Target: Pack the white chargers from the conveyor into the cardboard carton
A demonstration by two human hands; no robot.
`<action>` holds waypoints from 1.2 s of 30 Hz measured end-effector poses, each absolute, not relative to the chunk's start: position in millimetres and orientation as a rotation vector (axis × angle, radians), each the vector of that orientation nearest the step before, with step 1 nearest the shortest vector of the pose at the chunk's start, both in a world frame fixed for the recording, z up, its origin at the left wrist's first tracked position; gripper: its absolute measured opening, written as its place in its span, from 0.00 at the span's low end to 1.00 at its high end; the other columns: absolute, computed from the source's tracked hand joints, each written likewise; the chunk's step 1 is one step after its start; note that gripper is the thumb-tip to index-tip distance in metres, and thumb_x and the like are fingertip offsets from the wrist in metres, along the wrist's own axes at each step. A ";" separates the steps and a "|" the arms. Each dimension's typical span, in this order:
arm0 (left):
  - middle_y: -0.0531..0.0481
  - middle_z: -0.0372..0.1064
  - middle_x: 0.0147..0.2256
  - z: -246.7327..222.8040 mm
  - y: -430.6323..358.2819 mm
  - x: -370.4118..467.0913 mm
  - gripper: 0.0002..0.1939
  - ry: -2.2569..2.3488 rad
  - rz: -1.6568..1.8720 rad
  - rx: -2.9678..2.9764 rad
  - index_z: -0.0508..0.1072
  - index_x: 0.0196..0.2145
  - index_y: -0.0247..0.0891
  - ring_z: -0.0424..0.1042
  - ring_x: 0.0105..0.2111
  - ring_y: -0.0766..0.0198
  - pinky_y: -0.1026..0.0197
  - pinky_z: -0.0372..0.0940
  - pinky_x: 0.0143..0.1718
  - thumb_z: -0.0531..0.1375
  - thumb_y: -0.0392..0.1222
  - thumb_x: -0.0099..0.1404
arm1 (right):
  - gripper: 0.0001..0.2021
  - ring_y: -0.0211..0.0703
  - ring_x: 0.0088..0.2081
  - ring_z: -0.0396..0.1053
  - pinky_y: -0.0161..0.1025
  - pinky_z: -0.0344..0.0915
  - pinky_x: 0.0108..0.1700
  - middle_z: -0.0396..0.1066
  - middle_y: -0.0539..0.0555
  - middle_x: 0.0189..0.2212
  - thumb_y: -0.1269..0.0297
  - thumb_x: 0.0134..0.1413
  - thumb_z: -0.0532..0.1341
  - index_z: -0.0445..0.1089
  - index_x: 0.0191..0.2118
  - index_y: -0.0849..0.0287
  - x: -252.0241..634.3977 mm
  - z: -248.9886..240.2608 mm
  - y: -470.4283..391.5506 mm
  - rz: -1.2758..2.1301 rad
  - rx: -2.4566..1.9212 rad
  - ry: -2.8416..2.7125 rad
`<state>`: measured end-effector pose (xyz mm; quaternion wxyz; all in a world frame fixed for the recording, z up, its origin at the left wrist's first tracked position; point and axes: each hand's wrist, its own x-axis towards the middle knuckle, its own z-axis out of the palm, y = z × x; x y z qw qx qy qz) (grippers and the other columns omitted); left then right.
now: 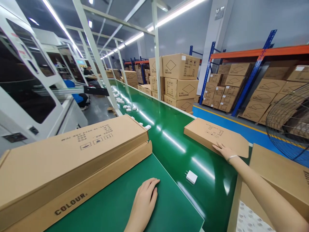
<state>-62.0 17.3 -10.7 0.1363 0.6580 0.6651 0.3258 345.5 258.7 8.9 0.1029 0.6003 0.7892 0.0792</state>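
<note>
My left hand (145, 201) rests on the green work surface (169, 206), fingers loosely bent, thumb side toward the belt, with nothing visible in it. My right hand (225, 151) reaches across the belt and lies with fingers apart against the top near edge of a flat cardboard box (212, 132). Between the hands, a white charger plug (191, 177) with two metal prongs lies on the shiny green conveyor belt (169, 129). Its prongs face left.
At the left, a long carton (72, 145) sits on another marked COLOUR. White chargers (126, 108) are scattered farther up the belt. An open carton (277, 174) and bubble-patterned white sheet (251, 219) stand right, near a fan (289, 119). Stacked cartons (181, 80) rise behind.
</note>
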 end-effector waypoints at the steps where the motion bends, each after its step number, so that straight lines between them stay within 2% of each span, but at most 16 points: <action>1: 0.46 0.66 0.46 -10.9 17.1 -61.9 0.17 1.924 0.947 1.905 0.70 0.45 0.43 0.65 0.47 0.56 0.49 0.63 0.47 0.45 0.43 0.64 | 0.37 0.48 0.62 0.41 0.58 0.55 0.53 0.39 0.50 0.63 0.85 0.49 0.43 0.46 0.61 0.42 342.4 10.2 265.7 0.232 1.761 2.336; 3: 0.45 0.66 0.46 -11.1 16.8 -61.5 0.17 1.922 0.960 1.908 0.69 0.45 0.43 0.65 0.47 0.56 0.49 0.63 0.47 0.45 0.43 0.64 | 0.37 0.45 0.61 0.42 0.51 0.56 0.54 0.41 0.51 0.63 0.85 0.48 0.45 0.48 0.61 0.45 333.8 11.9 279.2 0.239 1.758 2.350; 5: 0.45 0.66 0.46 -10.1 16.8 -60.8 0.17 1.917 0.966 1.902 0.70 0.45 0.43 0.64 0.47 0.55 0.48 0.63 0.47 0.45 0.43 0.64 | 0.36 0.47 0.61 0.44 0.50 0.56 0.54 0.41 0.54 0.62 0.83 0.47 0.49 0.49 0.61 0.46 324.9 12.5 291.1 0.253 1.768 2.363; 8: 0.44 0.66 0.46 -5.8 18.1 -59.1 0.17 1.908 0.976 1.871 0.70 0.44 0.43 0.64 0.46 0.56 0.49 0.62 0.47 0.45 0.42 0.65 | 0.37 0.51 0.61 0.45 0.54 0.55 0.54 0.42 0.56 0.62 0.83 0.45 0.51 0.50 0.61 0.47 313.9 14.2 305.9 0.258 1.802 2.372; 12: 0.45 0.66 0.45 0.5 20.4 -57.7 0.17 1.900 0.986 1.815 0.70 0.43 0.43 0.64 0.46 0.57 0.50 0.61 0.47 0.44 0.41 0.65 | 0.34 0.57 0.61 0.43 0.64 0.50 0.52 0.43 0.59 0.62 0.83 0.47 0.47 0.51 0.61 0.53 291.2 20.3 308.2 0.254 1.917 2.357; 14: 0.45 0.65 0.45 2.1 20.7 -57.7 0.16 1.895 0.993 1.799 0.70 0.43 0.43 0.63 0.46 0.57 0.49 0.61 0.47 0.44 0.40 0.65 | 0.28 0.58 0.60 0.44 0.64 0.50 0.52 0.44 0.62 0.61 0.78 0.52 0.46 0.51 0.61 0.58 270.2 20.3 289.8 0.237 1.929 2.421; 17: 0.45 0.66 0.44 2.6 20.6 -58.0 0.16 1.887 1.013 1.809 0.69 0.42 0.43 0.63 0.46 0.57 0.49 0.60 0.47 0.44 0.39 0.65 | 0.21 0.51 0.54 0.57 0.48 0.60 0.49 0.58 0.60 0.54 0.60 0.59 0.47 0.56 0.57 0.56 231.4 12.2 234.0 0.081 1.750 2.598; 20: 0.45 0.66 0.44 2.8 20.7 -58.1 0.16 1.886 1.029 1.836 0.69 0.42 0.42 0.63 0.46 0.58 0.50 0.60 0.47 0.45 0.38 0.65 | 0.26 0.52 0.42 0.66 0.46 0.65 0.38 0.65 0.60 0.45 0.48 0.55 0.50 0.57 0.56 0.55 200.1 2.4 169.9 -0.166 1.481 2.639; 22: 0.46 0.66 0.43 3.3 20.8 -58.0 0.15 1.888 1.029 1.853 0.69 0.42 0.41 0.63 0.46 0.59 0.50 0.60 0.47 0.45 0.37 0.64 | 0.25 0.54 0.39 0.67 0.47 0.65 0.35 0.65 0.62 0.42 0.53 0.53 0.54 0.58 0.55 0.58 190.0 0.8 142.6 -0.171 1.352 2.625; 24: 0.46 0.67 0.43 3.9 20.7 -58.1 0.15 1.891 1.033 1.863 0.69 0.41 0.41 0.64 0.46 0.60 0.51 0.61 0.47 0.45 0.36 0.64 | 0.19 0.54 0.37 0.67 0.49 0.65 0.36 0.65 0.61 0.40 0.60 0.53 0.54 0.63 0.50 0.60 188.6 5.2 132.7 -0.220 1.292 2.645; 26: 0.47 0.67 0.43 4.1 20.6 -58.4 0.15 1.890 1.048 1.866 0.70 0.41 0.41 0.64 0.45 0.60 0.52 0.61 0.46 0.45 0.36 0.64 | 0.14 0.51 0.36 0.67 0.50 0.64 0.38 0.66 0.58 0.34 0.62 0.55 0.53 0.66 0.45 0.61 193.8 15.8 132.4 -0.553 1.365 2.678; 27: 0.47 0.68 0.43 3.9 20.5 -58.7 0.16 1.887 1.058 1.866 0.70 0.41 0.41 0.65 0.45 0.61 0.52 0.62 0.46 0.45 0.36 0.64 | 0.13 0.48 0.34 0.67 0.49 0.65 0.39 0.66 0.56 0.31 0.60 0.56 0.52 0.66 0.43 0.60 197.8 23.5 131.8 -0.855 1.475 2.654; 29: 0.47 0.68 0.43 2.8 20.4 -59.4 0.16 1.876 1.069 1.865 0.70 0.41 0.41 0.65 0.45 0.61 0.52 0.62 0.47 0.45 0.37 0.64 | 0.14 0.44 0.33 0.68 0.46 0.66 0.40 0.66 0.53 0.29 0.56 0.58 0.50 0.64 0.43 0.59 206.4 42.6 122.7 -1.686 1.748 2.411; 32: 0.47 0.67 0.44 -0.7 19.7 -60.8 0.16 1.862 1.063 1.860 0.70 0.41 0.41 0.64 0.46 0.60 0.51 0.60 0.49 0.46 0.37 0.63 | 0.17 0.39 0.36 0.69 0.39 0.67 0.44 0.68 0.54 0.32 0.54 0.55 0.56 0.64 0.46 0.60 215.3 74.5 85.6 -2.819 1.891 1.633; 34: 0.48 0.67 0.44 -4.0 19.0 -61.8 0.15 1.864 1.058 1.855 0.70 0.42 0.42 0.64 0.47 0.60 0.51 0.60 0.50 0.46 0.38 0.63 | 0.17 0.39 0.36 0.69 0.36 0.67 0.45 0.68 0.56 0.32 0.57 0.53 0.60 0.66 0.44 0.63 217.2 92.3 53.1 -3.132 1.883 1.253; 36: 0.48 0.67 0.45 -7.8 18.2 -62.8 0.15 1.869 1.058 1.861 0.70 0.42 0.42 0.64 0.48 0.60 0.52 0.60 0.50 0.46 0.39 0.63 | 0.16 0.40 0.35 0.70 0.36 0.68 0.44 0.69 0.57 0.32 0.59 0.52 0.61 0.67 0.42 0.65 217.3 104.6 23.0 -3.223 1.940 1.032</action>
